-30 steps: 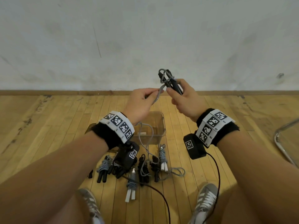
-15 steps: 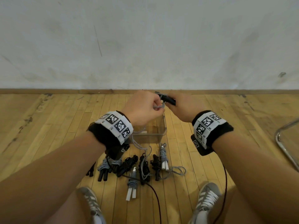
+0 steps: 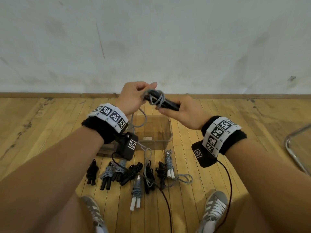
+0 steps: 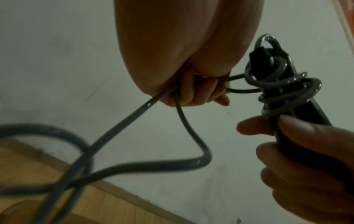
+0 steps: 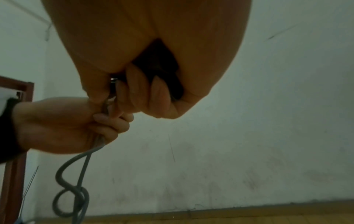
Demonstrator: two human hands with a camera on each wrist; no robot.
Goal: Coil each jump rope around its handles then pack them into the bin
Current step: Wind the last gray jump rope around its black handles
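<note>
My right hand (image 3: 178,111) grips a pair of black jump rope handles (image 3: 165,103), held level above the clear bin (image 3: 152,140). A few turns of grey rope (image 3: 155,98) are coiled round their left end. My left hand (image 3: 134,96) pinches the doubled grey rope just left of the coil; the left wrist view shows its fingers (image 4: 199,92) curled round two strands. The slack rope (image 3: 143,121) hangs down over the bin to the floor, ending in a loose loop (image 3: 184,179). In the right wrist view the handles (image 5: 162,71) sit deep in my curled right fingers (image 5: 157,98).
Several coiled jump ropes (image 3: 134,174), some with black handles and some with white ones, lie in a row on the wooden floor in front of the bin. My shoes (image 3: 213,209) stand near them. A metal chair frame (image 3: 292,148) is at the right. A white wall is close behind.
Both hands rose from just above the bin. The handles now lie level with more grey rope wound on, and my left hand has swung up over their left end.
</note>
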